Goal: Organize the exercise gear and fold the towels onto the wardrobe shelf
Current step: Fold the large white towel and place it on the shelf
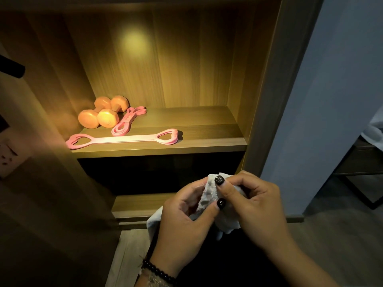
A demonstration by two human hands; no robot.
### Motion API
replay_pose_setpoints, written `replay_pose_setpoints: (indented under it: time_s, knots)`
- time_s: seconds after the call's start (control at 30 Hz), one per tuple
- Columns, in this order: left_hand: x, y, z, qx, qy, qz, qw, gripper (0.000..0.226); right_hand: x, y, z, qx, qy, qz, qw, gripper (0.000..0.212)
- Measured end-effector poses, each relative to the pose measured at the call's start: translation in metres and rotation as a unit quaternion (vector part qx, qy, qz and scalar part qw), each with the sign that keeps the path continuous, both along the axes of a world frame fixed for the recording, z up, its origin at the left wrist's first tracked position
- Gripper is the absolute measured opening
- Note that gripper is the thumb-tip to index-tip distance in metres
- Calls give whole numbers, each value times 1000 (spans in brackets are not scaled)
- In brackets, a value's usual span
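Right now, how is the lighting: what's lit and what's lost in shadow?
Head view: a warm spot lights the shelf, dumbbells and pink bands; the compartment below is black; the towel in both hands is dim but readable; edges bow from the wide-angle lens.

Two orange dumbbells (103, 115) lay side by side at the back left of the lit wardrobe shelf (207, 129). Just right of them lay a bundled pink band (127, 122). Along the shelf's front edge stretched a flat pink puller (122, 138) with heart-shaped grips. Below, a crumpled white towel (209, 195) was pinched between both hands.
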State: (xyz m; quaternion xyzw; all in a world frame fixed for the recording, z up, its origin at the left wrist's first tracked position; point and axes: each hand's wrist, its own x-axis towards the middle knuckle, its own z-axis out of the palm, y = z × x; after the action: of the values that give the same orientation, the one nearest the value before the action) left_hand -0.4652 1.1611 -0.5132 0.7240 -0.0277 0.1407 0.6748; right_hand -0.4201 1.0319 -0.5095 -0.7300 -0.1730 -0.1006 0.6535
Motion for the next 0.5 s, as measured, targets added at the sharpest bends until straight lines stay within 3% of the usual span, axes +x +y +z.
replay_pose_setpoints:
  time_s: [0.27,0.4,0.5]
  knots:
    - [10,-21,-12,-50,-22,131,990,37,0,1,-3,-11,27,5,1000,15]
    - [31,-24,-4,-74,-19,155,985,35,5,0,-2,-22,33,9,999,8]
    - [61,-11,7,-104,-5,161,981,35,24,-1,3,-57,24,28,998,17]
